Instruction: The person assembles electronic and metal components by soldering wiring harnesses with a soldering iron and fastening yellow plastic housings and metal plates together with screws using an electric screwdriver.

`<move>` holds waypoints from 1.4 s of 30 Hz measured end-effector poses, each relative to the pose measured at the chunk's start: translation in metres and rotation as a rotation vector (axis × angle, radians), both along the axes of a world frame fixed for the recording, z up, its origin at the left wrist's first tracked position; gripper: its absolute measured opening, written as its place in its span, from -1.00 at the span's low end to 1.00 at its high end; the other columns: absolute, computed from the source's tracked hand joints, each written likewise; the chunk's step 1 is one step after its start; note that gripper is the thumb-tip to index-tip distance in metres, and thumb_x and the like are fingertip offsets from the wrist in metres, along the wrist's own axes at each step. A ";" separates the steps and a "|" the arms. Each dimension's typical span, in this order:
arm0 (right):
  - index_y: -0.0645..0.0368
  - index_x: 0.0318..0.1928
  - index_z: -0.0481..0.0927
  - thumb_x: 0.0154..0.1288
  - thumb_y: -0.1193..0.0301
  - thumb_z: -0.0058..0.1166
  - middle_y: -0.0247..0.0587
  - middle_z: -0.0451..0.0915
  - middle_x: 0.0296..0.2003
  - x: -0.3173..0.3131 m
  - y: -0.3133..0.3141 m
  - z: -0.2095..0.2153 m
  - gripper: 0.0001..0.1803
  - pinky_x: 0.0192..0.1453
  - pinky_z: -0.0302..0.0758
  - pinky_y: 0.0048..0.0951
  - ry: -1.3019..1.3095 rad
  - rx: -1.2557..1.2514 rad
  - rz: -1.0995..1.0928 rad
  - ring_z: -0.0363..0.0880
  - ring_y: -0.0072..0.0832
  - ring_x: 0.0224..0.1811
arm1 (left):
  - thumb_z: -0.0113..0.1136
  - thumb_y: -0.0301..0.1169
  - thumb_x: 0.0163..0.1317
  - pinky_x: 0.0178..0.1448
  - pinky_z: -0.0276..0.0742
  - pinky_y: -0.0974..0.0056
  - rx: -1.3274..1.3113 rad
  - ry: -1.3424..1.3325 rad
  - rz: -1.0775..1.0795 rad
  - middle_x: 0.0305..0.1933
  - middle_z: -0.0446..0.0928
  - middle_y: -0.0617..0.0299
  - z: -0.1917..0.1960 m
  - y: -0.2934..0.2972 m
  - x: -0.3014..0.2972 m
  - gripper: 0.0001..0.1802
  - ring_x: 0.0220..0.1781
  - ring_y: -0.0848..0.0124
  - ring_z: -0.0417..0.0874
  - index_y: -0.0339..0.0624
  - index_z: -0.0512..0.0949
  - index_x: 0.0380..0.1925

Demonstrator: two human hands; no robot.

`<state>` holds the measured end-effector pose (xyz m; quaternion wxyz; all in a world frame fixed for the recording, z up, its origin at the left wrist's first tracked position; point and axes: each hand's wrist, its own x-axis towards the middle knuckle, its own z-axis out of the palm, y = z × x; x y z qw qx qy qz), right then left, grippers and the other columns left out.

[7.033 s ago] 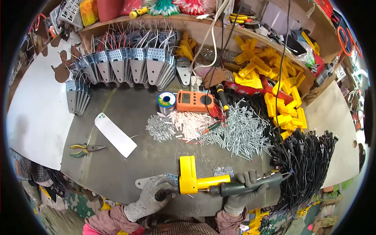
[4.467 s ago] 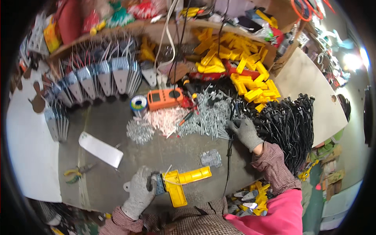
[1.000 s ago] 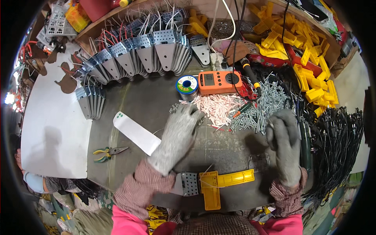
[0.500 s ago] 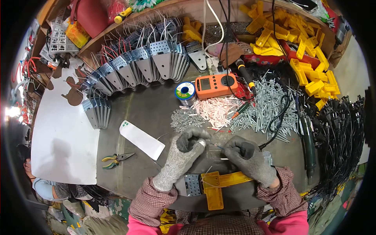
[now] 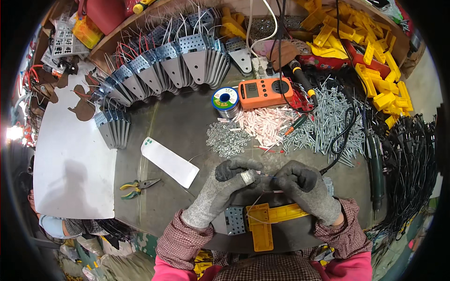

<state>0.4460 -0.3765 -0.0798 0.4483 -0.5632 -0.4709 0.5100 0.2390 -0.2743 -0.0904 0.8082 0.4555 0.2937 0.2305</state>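
My left hand (image 5: 225, 185), in a grey work glove with white wrap on a fingertip, pinches one end of a thin wire (image 5: 266, 175). Opposite it, the gloved right hand (image 5: 303, 185) has its fingers closed on the other end. Just below, a pale thin lead (image 5: 253, 204) loops up from a yellow plastic casing (image 5: 260, 234). That casing joins a perforated metal plate (image 5: 235, 220) at the table's near edge, partly behind my left forearm. The exact join between the wires is too small to make out.
Pliers (image 5: 139, 188) and a white strip (image 5: 171, 164) lie left. Beyond my hands are nuts (image 5: 227, 139), pink sleeves (image 5: 262, 124), screws (image 5: 328, 122), a solder spool (image 5: 225, 102) and an orange multimeter (image 5: 265, 92). Metal plates (image 5: 171, 65) stand behind; an electric screwdriver (image 5: 375, 168) lies right.
The view has shifted slightly. My hands stay close together on the thin wire, with the fingers of the left hand stretched a little more toward the right one.
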 end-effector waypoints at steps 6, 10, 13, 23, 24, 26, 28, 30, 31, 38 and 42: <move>0.27 -0.22 0.51 0.46 0.37 0.04 -0.38 0.52 -0.39 -0.001 -0.002 0.002 -0.81 -0.32 0.45 -0.64 0.202 -0.037 0.002 0.49 -0.71 -0.38 | 0.17 -0.40 0.40 0.19 0.57 0.32 -0.019 0.021 0.012 0.03 0.56 0.18 -0.002 -0.004 0.000 -0.73 0.08 0.43 0.62 -0.29 0.50 0.03; 0.27 -0.25 0.57 0.41 0.38 0.08 -0.34 0.58 -0.36 0.004 -0.003 -0.001 -0.81 -0.29 0.46 -0.59 0.000 0.005 0.017 0.48 -0.72 -0.34 | 0.16 -0.36 0.42 0.20 0.55 0.34 0.031 0.053 -0.033 0.01 0.55 0.20 0.001 -0.004 0.001 -0.73 0.08 0.45 0.60 -0.28 0.50 0.01; 0.27 -0.26 0.57 0.40 0.38 0.08 -0.33 0.57 -0.36 0.003 -0.001 0.000 -0.82 -0.28 0.46 -0.58 -0.009 -0.043 0.028 0.49 -0.70 -0.34 | 0.15 -0.34 0.43 0.19 0.53 0.35 0.138 0.138 -0.079 0.00 0.54 0.20 -0.006 -0.002 0.000 -0.73 0.07 0.47 0.58 -0.28 0.50 0.01; 0.27 -0.24 0.56 0.42 0.37 0.09 -0.30 0.59 -0.36 0.003 -0.001 -0.007 -0.81 -0.27 0.48 -0.54 0.013 -0.078 0.020 0.53 -0.65 -0.35 | 0.16 -0.42 0.41 0.13 0.52 0.37 0.623 0.223 0.042 -0.04 0.54 0.20 -0.006 -0.014 0.006 -0.78 0.05 0.48 0.57 -0.28 0.54 -0.03; 0.27 -0.24 0.56 0.42 0.37 0.09 -0.30 0.59 -0.36 0.003 -0.001 -0.004 -0.81 -0.27 0.48 -0.54 0.012 -0.078 0.022 0.53 -0.65 -0.35 | 0.15 -0.45 0.40 0.12 0.52 0.36 0.825 0.295 -0.007 -0.05 0.54 0.18 -0.008 -0.011 0.005 -0.79 0.05 0.46 0.58 -0.26 0.55 -0.01; 0.28 -0.20 0.57 0.42 0.39 0.10 -0.23 0.61 -0.35 0.002 0.000 0.002 -0.82 -0.26 0.51 -0.50 -0.026 -0.041 0.036 0.57 -0.60 -0.34 | 0.14 -0.48 0.39 0.11 0.52 0.36 1.023 0.365 -0.061 -0.05 0.55 0.17 -0.012 -0.010 0.005 -0.79 0.05 0.43 0.59 -0.24 0.55 0.00; 0.26 -0.14 0.56 0.42 0.41 0.08 -0.19 0.63 -0.34 0.001 0.000 -0.003 -0.85 -0.25 0.53 -0.47 -0.197 0.048 0.075 0.62 -0.49 -0.35 | 0.18 -0.54 0.32 0.08 0.54 0.29 0.741 0.219 -0.074 -0.07 0.55 0.12 -0.013 -0.015 0.008 -0.74 0.01 0.35 0.62 -0.21 0.56 0.01; 0.25 -0.09 0.56 0.43 0.44 0.06 -0.14 0.64 -0.33 0.002 0.000 -0.012 -0.85 -0.25 0.55 -0.44 -0.369 0.138 0.113 0.66 -0.37 -0.36 | 0.19 -0.54 0.31 0.09 0.53 0.28 0.774 0.286 -0.096 -0.08 0.55 0.10 -0.012 -0.016 0.010 -0.72 0.01 0.33 0.62 -0.19 0.56 0.02; 0.24 -0.02 0.53 0.42 0.44 0.07 -0.09 0.64 -0.30 0.002 0.001 -0.017 -0.80 -0.22 0.57 -0.39 -0.330 0.226 0.069 0.67 -0.25 -0.34 | 0.20 -0.54 0.29 0.09 0.53 0.26 0.809 0.353 -0.116 -0.09 0.54 0.09 -0.012 -0.016 0.010 -0.70 0.01 0.31 0.62 -0.18 0.55 0.03; 0.29 0.31 0.28 0.48 0.44 -0.02 -0.09 0.63 -0.17 -0.013 0.003 -0.013 -0.54 -0.19 0.56 -0.45 -0.185 0.193 0.135 0.67 -0.38 -0.24 | 0.21 -0.48 0.33 0.06 0.54 0.35 0.980 0.151 0.004 -0.08 0.55 0.15 -0.016 -0.026 0.019 -0.77 -0.04 0.40 0.62 -0.22 0.54 -0.03; 0.29 0.03 0.58 0.46 0.45 -0.03 -0.07 0.65 -0.22 -0.004 0.007 -0.021 -0.75 -0.16 0.56 -0.36 -0.290 0.364 -0.025 0.65 -0.36 -0.24 | 0.21 -0.45 0.35 0.06 0.54 0.42 0.433 0.257 -0.025 -0.06 0.55 0.28 0.000 -0.020 0.013 -0.73 -0.07 0.53 0.59 -0.28 0.47 -0.01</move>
